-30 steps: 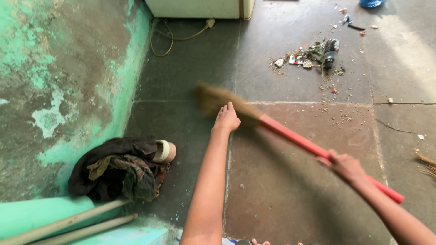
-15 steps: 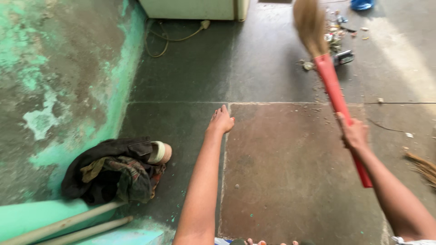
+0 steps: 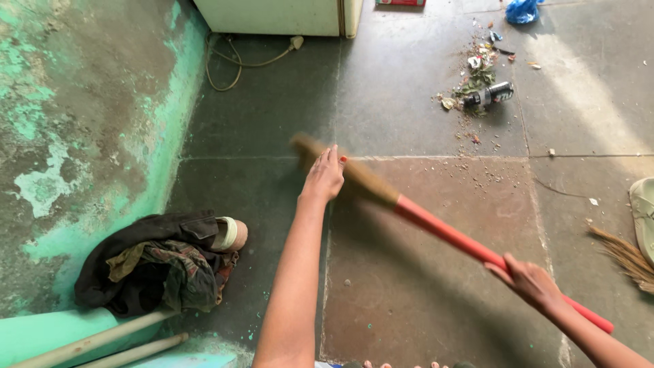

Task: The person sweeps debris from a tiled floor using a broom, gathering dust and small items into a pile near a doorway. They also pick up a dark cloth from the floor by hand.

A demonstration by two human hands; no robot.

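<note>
A: What has changed in the last moment?

B: The broom (image 3: 409, 211) has swung back. Half a second ago its bristles were up at the top of the frame, by the litter. Now the straw head lies low across the centre, blurred, partly behind the left hand (image 3: 324, 176).

A: How are the hands?

B: The right hand (image 3: 531, 283), at the lower right, is closed around the red handle near its end. The left hand is stretched forward, fingers extended and holding nothing, just in front of the bristles. I cannot tell whether it touches them.

A: Where is the litter?

B: The litter pile (image 3: 477, 75), scraps around a small dark bottle (image 3: 489, 95), sits in the upper right, farther up the frame than a second ago. Fine grit (image 3: 490, 174) trails below it on the stone floor (image 3: 409, 300). This looks like the return of a sweeping stroke, with grit left to gather.

A: Anything else?

B: A bundle of dark clothes (image 3: 157, 269) lies at the lower left against the green wall (image 3: 82, 136).
</note>
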